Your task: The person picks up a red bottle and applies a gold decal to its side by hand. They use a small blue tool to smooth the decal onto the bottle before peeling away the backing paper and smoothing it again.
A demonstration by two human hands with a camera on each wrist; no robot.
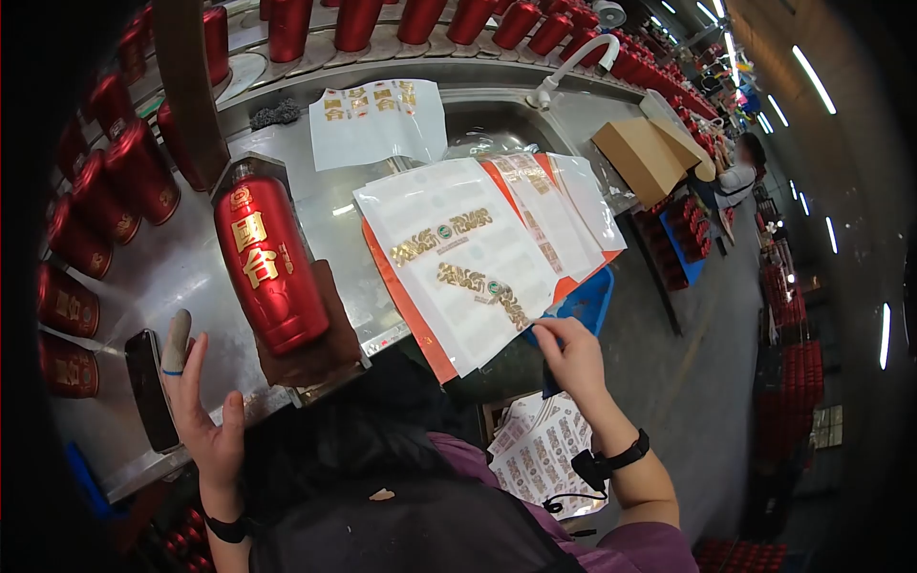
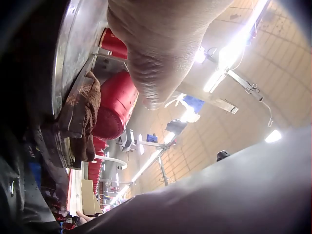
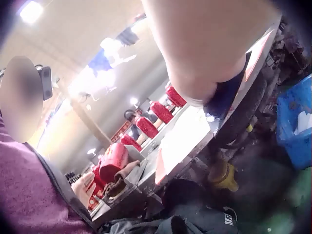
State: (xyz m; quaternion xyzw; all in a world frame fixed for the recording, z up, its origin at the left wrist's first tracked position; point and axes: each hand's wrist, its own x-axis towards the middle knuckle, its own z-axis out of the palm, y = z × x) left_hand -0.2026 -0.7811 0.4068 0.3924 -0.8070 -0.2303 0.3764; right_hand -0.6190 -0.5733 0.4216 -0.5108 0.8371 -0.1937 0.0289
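A red bottle with gold characters point(image 1: 269, 263) lies on a brown cloth point(image 1: 334, 334) at the steel counter's edge. Left of it the left hand point(image 1: 212, 420) is raised with fingers extended, a grey cover on one finger; it holds nothing. The right hand point(image 1: 571, 358) pinches the lower right corner of a white sheet point(image 1: 478, 277) bearing gold stickers, which lies over orange-red sheets. In the left wrist view the bottle point(image 2: 114, 107) is beside the left hand point(image 2: 161, 44). The right hand point(image 3: 204, 48) covers the sheet's corner in the right wrist view.
A black phone point(image 1: 151, 392) lies at the left. Red bottles point(image 1: 143, 172) stand along the left and back. Behind are another sticker sheet point(image 1: 377, 124), a sink point(image 1: 492, 124) with a white faucet point(image 1: 583, 57), and a cardboard box point(image 1: 635, 158). A blue bin point(image 1: 594, 301) is below right.
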